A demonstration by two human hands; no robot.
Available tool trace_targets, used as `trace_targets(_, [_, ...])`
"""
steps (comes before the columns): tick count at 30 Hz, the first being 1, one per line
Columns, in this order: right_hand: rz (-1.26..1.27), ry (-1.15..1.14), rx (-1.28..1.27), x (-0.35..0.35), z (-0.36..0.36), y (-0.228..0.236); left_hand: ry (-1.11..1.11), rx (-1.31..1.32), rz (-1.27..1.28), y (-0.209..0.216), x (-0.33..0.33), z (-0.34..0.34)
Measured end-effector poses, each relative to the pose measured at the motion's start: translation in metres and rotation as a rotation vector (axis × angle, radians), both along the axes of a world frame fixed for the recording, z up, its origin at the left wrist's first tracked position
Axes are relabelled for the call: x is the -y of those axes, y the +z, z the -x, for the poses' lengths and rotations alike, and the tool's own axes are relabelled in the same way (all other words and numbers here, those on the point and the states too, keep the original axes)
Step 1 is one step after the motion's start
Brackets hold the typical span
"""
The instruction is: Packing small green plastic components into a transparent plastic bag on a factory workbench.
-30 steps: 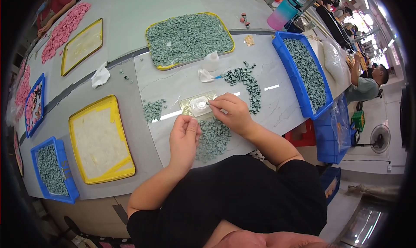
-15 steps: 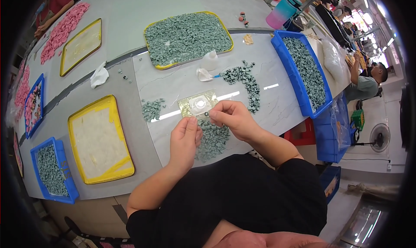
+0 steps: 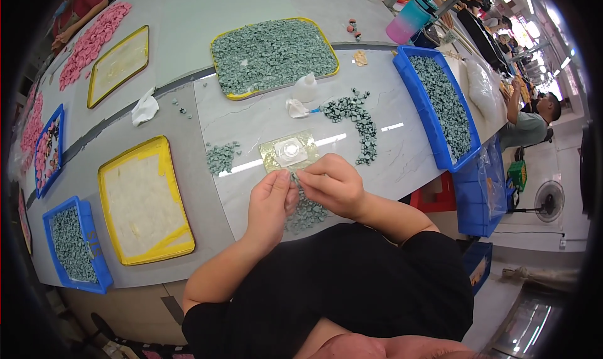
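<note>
My left hand [image 3: 270, 199] and my right hand [image 3: 334, 184] meet at their fingertips over the near part of the table. Both are closed in a pinch around a small grey-green piece [image 3: 294, 177], mostly hidden by the fingers. Just below lies a heap of similar green pieces [image 3: 306, 214], partly covered by my right hand. Beyond my fingers sits a yellowish flat pad [image 3: 270, 153] bearing a small clear round dish [image 3: 290, 150]. A curved row of darker green pieces [image 3: 367, 136] lies to the right, and a smaller green cluster [image 3: 221, 158] to the left.
A yellow-rimmed tray full of green pieces [image 3: 273, 54] stands at the back, with a white squeeze bottle [image 3: 304, 88] before it. Blue bins stand right [image 3: 449, 152] and left [image 3: 100, 277]. A yellow-edged tray [image 3: 147, 199] lies left. Other people work farther off.
My right hand has moved left and slightly down, bringing its fingertips and a small dark piece against my left fingertips. My left hand has barely moved.
</note>
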State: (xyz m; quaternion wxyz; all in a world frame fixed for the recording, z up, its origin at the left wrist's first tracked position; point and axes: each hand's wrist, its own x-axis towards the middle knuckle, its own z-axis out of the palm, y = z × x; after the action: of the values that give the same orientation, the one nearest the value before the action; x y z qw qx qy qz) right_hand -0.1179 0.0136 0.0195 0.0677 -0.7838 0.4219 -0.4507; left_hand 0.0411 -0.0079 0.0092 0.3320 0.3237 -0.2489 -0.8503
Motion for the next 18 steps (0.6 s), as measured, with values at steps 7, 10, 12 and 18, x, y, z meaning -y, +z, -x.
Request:
trace_targets(7, [0.132,0.059,-0.067,-0.004,-0.004,-0.002,0.065,0.073,0.286,-0.005,-0.007,-0.001])
trace_targets(10, [0.114,0.079,0.019,-0.006,-0.005,-0.004,0.112,0.127,0.4,-0.006,-0.01,0.0])
trace_targets(12, [0.072,0.087,0.086,-0.006,-0.005,-0.005,0.122,0.185,0.454,-0.005,-0.011,0.001])
trace_targets(18, [-0.195,0.05,0.318,-0.012,-0.007,-0.004,0.149,0.264,0.538,-0.002,-0.016,0.002])
